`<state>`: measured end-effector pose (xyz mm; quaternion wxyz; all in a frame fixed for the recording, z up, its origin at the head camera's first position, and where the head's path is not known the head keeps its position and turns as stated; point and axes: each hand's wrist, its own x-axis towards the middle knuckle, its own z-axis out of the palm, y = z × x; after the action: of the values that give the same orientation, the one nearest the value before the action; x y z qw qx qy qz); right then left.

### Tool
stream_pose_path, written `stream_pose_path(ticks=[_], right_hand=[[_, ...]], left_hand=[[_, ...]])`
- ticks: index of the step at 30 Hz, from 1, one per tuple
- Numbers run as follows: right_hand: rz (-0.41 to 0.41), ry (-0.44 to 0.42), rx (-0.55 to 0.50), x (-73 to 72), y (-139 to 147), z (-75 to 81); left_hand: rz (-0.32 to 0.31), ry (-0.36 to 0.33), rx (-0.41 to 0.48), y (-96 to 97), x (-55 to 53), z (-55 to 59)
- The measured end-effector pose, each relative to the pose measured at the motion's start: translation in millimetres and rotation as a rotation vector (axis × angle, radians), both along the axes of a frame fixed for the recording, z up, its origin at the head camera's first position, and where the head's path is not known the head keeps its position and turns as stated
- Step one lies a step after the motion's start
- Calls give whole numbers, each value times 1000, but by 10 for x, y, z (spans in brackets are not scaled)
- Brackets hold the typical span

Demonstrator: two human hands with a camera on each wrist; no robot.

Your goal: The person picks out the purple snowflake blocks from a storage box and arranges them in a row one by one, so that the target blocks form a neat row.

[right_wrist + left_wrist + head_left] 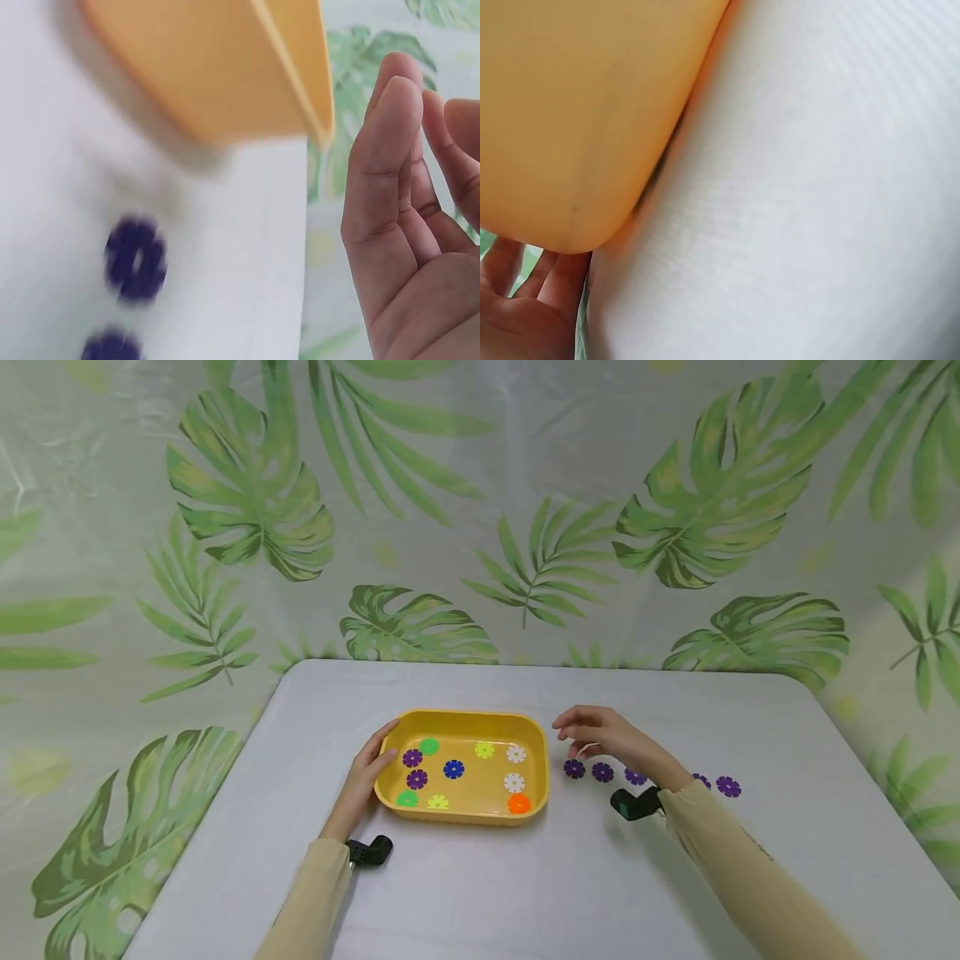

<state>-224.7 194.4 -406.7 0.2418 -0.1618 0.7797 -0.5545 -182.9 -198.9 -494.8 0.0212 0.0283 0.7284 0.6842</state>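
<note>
A yellow plastic tray (461,814) stands on the table, with several flower-shaped discs lying in it: purple, green, yellow, white, one blue (453,769) and one orange (519,803). My left hand (365,774) grips the tray's left end, the thumb at the rim. In the left wrist view, part of that hand (532,307) shows beyond the tray's wall (577,127). My right hand (600,732) hovers right of the tray, fingers loosely bent, holding nothing. Under and beside it runs a row of several purple flower discs (573,768), partly hidden by the wrist. One purple disc (136,260) shows in the right wrist view.
A white cloth covers the table (480,893). Behind it hangs a leaf-patterned curtain (480,510). Each wrist carries a small black camera, one on the left (371,851) and one on the right (634,804).
</note>
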Motion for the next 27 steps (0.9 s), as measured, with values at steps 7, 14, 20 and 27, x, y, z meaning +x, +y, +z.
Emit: stream_pose_path(ticks=[7, 14, 20, 27], right_hand=[[154, -15, -20, -107, -752, 16], [316, -82, -42, -171, -1313, -91], [389, -148, 17, -216, -1686, -241], [410, -201, 114, -212, -1950, -347]], left_hand=[[1, -15, 5, -4, -4, 3], [4, -17, -6, -10, -14, -2], [-6, -8, -13, -16, -32, -7], [-6, -10, -29, -20, -26, -9]])
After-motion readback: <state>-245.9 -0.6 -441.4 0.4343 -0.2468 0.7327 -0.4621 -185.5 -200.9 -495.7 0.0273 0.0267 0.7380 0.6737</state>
